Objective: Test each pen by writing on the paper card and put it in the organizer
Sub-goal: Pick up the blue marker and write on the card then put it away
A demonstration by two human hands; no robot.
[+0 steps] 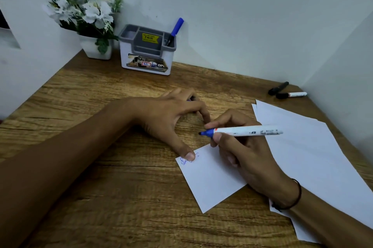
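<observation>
Head view, right hand: the right hand was seen curled round a white-barrelled marker with a blue tip section, which was held almost level, uncapped, its dark tip pointed left and raised just above the card.
Head view, left hand: the left hand was laid on the wooden desk; its thumb was pressed on the top corner of the card, and something small and dark was tucked under its curled fingers, though what it was could not be told.
Paper card: a small white paper card was lain on the desk under the right hand, with a blue scribble marked at its top left corner beside the thumb.
Organizer: a white and grey plastic desk organizer was stood at the back wall, with a blue-capped pen leaned in its right compartment.
Other pens: a black marker and a white marker with a black cap were left side by side at the far right corner.
Surroundings: larger white paper sheets were spread beneath the right forearm; a white pot of white flowers was placed left of the organizer.
</observation>
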